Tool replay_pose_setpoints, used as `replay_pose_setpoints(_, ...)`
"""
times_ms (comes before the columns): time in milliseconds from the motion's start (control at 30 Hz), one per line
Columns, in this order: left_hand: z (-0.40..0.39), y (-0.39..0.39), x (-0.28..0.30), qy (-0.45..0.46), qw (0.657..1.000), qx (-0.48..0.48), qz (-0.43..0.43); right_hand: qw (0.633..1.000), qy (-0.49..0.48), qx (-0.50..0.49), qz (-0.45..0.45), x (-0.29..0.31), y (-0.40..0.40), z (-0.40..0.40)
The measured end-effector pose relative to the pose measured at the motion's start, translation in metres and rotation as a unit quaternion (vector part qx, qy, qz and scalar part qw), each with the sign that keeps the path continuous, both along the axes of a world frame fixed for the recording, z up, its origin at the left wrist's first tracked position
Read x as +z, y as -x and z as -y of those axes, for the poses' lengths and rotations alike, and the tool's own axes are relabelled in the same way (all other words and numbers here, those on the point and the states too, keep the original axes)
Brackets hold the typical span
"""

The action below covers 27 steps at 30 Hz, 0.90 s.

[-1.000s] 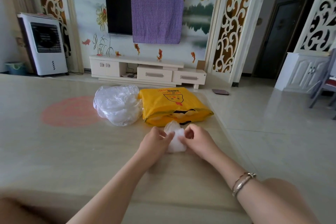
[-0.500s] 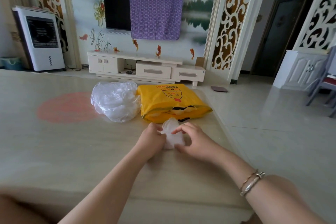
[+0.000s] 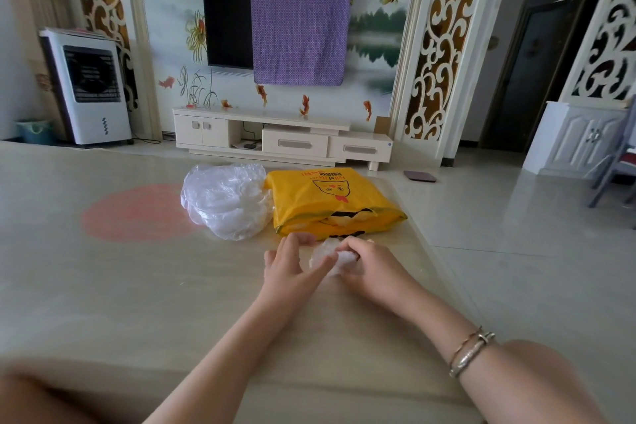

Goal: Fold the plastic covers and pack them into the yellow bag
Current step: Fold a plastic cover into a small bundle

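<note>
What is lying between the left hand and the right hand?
In the head view, a small crumpled plastic cover lies between the left hand and right hand.

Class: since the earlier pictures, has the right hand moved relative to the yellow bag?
Yes. The right hand has moved closer to the yellow bag, its fingers nearly at the bag's near edge.

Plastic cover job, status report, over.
Left hand and right hand both grip small crumpled clear plastic cover. Yellow plastic bag just beyond, nothing between.
</note>
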State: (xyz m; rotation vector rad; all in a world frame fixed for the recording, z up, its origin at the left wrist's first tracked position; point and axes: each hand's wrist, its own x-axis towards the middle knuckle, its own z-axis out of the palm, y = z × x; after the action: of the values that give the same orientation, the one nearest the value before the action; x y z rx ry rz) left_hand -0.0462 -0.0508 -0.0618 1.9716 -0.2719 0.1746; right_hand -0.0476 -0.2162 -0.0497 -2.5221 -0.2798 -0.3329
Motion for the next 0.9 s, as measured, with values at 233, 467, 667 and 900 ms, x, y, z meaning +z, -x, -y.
replay_pose_setpoints(233,-0.001,-0.002,-0.004,-0.053,0.998,-0.04,0.004,0.991,-0.114,0.0,-0.064,0.008,0.004,0.005)
replay_pose_setpoints(467,0.009,-0.014,0.009,0.0,0.995,0.012,-0.096,0.983,-0.173,-0.034,-0.056,0.007,-0.008,0.002)
replay_pose_setpoints(667,0.011,-0.033,0.008,-0.055,0.991,0.063,-0.107,0.983,-0.144,-0.087,-0.071,-0.002,-0.024,-0.006)
replay_pose_setpoints(900,0.015,-0.031,0.009,-0.169,0.975,0.12,-0.08,0.99,-0.043,-0.13,-0.021,-0.012,-0.029,-0.007)
